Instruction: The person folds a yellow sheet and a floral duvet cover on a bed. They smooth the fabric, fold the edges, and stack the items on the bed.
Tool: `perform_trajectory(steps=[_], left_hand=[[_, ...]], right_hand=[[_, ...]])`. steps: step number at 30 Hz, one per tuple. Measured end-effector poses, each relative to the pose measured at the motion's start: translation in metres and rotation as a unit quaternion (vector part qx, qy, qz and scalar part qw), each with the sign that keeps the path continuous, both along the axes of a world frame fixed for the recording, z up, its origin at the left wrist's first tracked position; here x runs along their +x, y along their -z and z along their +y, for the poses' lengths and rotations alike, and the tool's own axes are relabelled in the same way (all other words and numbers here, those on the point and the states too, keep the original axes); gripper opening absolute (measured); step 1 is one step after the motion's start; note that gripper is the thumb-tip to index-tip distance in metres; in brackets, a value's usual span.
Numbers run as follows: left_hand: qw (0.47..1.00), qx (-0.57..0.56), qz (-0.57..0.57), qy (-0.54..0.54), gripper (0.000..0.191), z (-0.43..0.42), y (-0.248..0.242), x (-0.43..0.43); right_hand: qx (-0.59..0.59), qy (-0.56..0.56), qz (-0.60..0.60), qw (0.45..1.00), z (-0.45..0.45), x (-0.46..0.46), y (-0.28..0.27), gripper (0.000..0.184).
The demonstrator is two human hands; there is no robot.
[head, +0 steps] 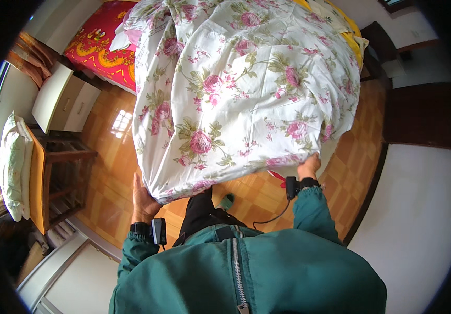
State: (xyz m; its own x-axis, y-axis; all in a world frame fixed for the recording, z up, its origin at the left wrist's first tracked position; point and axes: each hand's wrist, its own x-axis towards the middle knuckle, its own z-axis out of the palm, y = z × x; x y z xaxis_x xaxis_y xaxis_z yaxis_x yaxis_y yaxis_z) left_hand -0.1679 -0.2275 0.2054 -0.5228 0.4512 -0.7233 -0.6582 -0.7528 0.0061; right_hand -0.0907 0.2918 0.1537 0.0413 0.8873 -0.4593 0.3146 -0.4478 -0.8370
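Note:
A white bed cover with pink roses and green leaves [229, 98] spreads before me, its near edge raised off the floor and stretched between my hands. My left hand [144, 202] grips the near left corner, the thumb pointing up and the fingers partly hidden by the cloth. At the near right corner, my right hand [309, 167] is closed on the fabric. Folds run through the cover's left side, while its middle is fairly smooth. The far part rests over a bed, which it mostly hides. Each wrist wears a dark strap with a small black device.
A red patterned cloth [103, 43] covers a surface at the far left, near a white drawer cabinet [66, 102]. Pillows [15, 168] lie on a wooden table [39, 184] by the window. Yellow bedding [349, 23] shows at the far right, with a dark wooden door [421, 114] beyond.

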Motion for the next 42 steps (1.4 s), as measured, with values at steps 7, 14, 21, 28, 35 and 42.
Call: perform_trajectory(steps=[7,14,21,28,35,42], left_hand=[[0.978,-0.090,-0.007,0.190,0.055,0.007,0.007,0.031],[0.978,-0.097,-0.004,0.184,0.049,0.005,0.011,0.037],[0.980,-0.067,0.008,0.189,0.053,-0.004,0.036,0.046],[0.980,-0.067,0.049,0.183,0.051,0.000,0.038,0.065],[0.982,-0.092,0.037,0.158,0.051,0.003,0.036,0.076],[0.988,-0.087,0.048,0.116,0.051,-0.005,0.038,0.080]], right_hand=[[0.115,-0.091,0.171,0.974,0.025,0.053,-0.109,0.035],[0.219,-0.088,0.149,0.960,-0.006,0.050,-0.188,0.039],[0.251,-0.109,0.163,0.948,-0.010,0.061,-0.188,0.039],[0.251,-0.111,0.181,0.944,-0.008,0.063,-0.192,0.038],[0.233,-0.140,0.194,0.943,-0.008,0.062,-0.211,0.036],[0.258,-0.210,0.156,0.930,-0.012,0.066,-0.230,0.028]])
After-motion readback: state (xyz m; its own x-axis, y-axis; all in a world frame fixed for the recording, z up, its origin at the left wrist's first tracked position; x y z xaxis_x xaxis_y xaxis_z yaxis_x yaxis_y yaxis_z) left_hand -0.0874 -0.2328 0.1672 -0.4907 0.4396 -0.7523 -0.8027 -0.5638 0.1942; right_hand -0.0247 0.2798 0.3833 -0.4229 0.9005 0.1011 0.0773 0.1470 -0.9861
